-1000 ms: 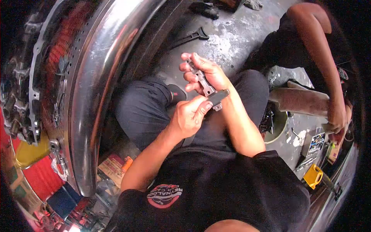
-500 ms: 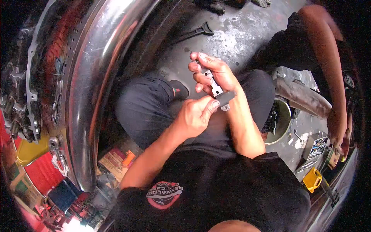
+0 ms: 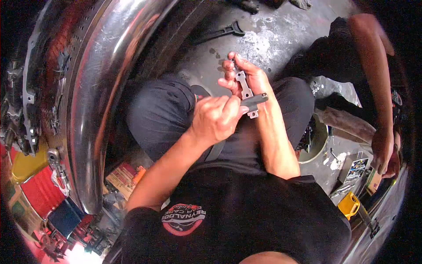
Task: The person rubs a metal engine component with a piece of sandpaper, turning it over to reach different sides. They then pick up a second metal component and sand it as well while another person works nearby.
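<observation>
My right hand (image 3: 256,78) is curled around a light grey metal bracket (image 3: 244,88), which has holes along its length and lies against the palm. My left hand (image 3: 215,118) pinches a dark grey flat strip (image 3: 256,102) between thumb and fingers. This strip crosses over the lower part of the bracket, hiding a section, and a small holed tab shows below it. Both hands are close together above my lap, between my bent knees.
A big curved shiny panel (image 3: 94,88) rises on my left. On the floor ahead lies a black rod-shaped part (image 3: 224,31). To my right are a round bucket (image 3: 320,152), a tool tray (image 3: 357,169), a yellow jug (image 3: 348,205) and another person's arm (image 3: 373,70).
The strip has turned so its smooth face and far end show more. My left hand has rolled over it, and the bracket has shifted slightly in my right hand.
</observation>
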Demonstrator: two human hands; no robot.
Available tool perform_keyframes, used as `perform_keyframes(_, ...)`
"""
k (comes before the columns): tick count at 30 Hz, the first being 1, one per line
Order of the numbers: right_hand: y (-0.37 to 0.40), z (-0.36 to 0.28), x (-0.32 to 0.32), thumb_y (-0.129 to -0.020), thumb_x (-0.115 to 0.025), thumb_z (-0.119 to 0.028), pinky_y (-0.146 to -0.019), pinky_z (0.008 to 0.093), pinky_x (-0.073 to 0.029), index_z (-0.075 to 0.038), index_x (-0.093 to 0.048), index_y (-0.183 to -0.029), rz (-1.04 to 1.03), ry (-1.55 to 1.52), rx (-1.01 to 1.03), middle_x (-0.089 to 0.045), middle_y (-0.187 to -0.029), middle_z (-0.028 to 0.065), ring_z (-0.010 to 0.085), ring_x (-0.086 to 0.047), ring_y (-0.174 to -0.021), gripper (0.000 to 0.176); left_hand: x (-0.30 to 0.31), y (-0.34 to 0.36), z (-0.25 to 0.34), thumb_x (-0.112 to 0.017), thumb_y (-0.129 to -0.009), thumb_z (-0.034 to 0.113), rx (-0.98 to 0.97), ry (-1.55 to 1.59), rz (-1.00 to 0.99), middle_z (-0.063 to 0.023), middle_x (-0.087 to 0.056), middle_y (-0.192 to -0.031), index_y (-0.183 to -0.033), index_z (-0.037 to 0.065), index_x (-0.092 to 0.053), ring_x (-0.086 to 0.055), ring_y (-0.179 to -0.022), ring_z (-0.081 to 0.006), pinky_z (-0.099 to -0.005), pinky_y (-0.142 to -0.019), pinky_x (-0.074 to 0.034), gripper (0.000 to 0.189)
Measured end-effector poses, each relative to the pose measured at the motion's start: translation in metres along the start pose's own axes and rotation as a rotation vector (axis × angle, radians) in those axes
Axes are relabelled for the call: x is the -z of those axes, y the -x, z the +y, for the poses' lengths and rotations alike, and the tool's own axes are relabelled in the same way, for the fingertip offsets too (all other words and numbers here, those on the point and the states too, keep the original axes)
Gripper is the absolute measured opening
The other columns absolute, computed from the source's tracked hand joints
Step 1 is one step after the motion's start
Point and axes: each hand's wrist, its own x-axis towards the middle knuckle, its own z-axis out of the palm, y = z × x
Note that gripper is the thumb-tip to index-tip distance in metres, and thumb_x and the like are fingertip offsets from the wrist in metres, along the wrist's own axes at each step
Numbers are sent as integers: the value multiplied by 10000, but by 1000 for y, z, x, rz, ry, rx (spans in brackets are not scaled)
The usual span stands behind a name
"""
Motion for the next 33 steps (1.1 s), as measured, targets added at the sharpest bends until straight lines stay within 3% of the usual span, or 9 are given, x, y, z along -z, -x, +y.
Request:
perform_keyframes(3, 6, -6, -9, -963, -555, -227, -735, 447, -609, -74, -545, -1093, -66, 98, -24, -590, -873, 62, 159, -618, -630, 201, 10, 1, 16, -529, -982, 300, 547, 711, -293, -21, -480, -556, -804, 11, -571, -482, -475, -133, -310, -458, -388, 342)
perform_keyframes(7, 7, -6, -23, -965, -553, -234, -682, 450, -614, -70, -542, -1110, -76, 170, -49, -572, -879, 68, 153, -607, -618, 219, 15, 2, 11, -469, -1014, 327, 841, 1088, -511, -1, -469, -555, -793, 21, -573, -443, -496, -86, -284, -464, -375, 391)
perform_keyframes(10, 4, -8, -16, -963, -555, -238, -705, 445, -613, -71, -549, -1090, -60, 195, -12, -564, -866, 59, 156, -600, -617, 210, 5, 7, 18, -533, -982, 279, 612, 702, -262, -38, -524, -585, -802, 10, -573, -504, -484, -135, -302, -458, -395, 326)
perform_keyframes(13, -1, 2, 0, -963, -552, -230, -742, 451, -608, -72, -552, -1071, -31, -25, 16, -559, -856, 61, 159, -594, -618, 192, -7, 7, -6, -614, -909, 218, 13, 142, 42, -80, -577, -634, -811, 10, -575, -564, -503, -220, -327, -454, -410, 233)
perform_keyframes(14, -2, 2, 1, -962, -551, -225, -774, 466, -600, -74, -551, -1060, -57, -58, 12, -555, -846, 56, 159, -588, -617, 180, -3, 6, -8, -652, -848, 175, -18, 75, 18, -117, -625, -698, -823, 20, -578, -613, -568, -287, -379, -482, -446, 173)
perform_keyframes(17, -3, 2, 7, -960, -551, -220, -796, 479, -594, -74, -552, -1057, 7, -92, -4, -556, -845, 53, 162, -589, -621, 174, 10, -1, -6, -651, -841, 167, -71, -125, -62, -113, -636, -712, -826, 12, -574, -631, -591, -275, -392, -497, -458, 174)
perform_keyframes(25, 1, -3, -17, -969, -539, -218, -712, 448, -612, -70, -547, -1075, -63, 131, -63, -546, -855, 52, 155, -590, -613, 182, 14, 4, 2, -444, -1016, 367, 728, 1001, -441, 25, -441, -542, -783, 32, -587, -384, -462, -63, -266, -441, -319, 432)
perform_keyframes(29, 2, 1, -25, -971, -538, -229, -711, 454, -612, -71, -546, -1077, -138, 138, -84, -538, -864, 47, 157, -598, -628, 191, 22, 3, -2, -468, -1010, 345, 875, 1219, -584, -10, -492, -561, -768, 11, -596, -464, -510, -98, -291, -497, -385, 431)
perform_keyframes(33, -2, -3, -3, -975, -530, -234, -768, 477, -598, -74, -550, -1073, -118, 76, -55, -539, -860, 48, 167, -607, -662, 189, 5, 9, 9, -524, -983, 271, 548, 707, -268, -99, -576, -601, -798, 17, -586, -574, -524, -245, -381, -506, -433, 320)
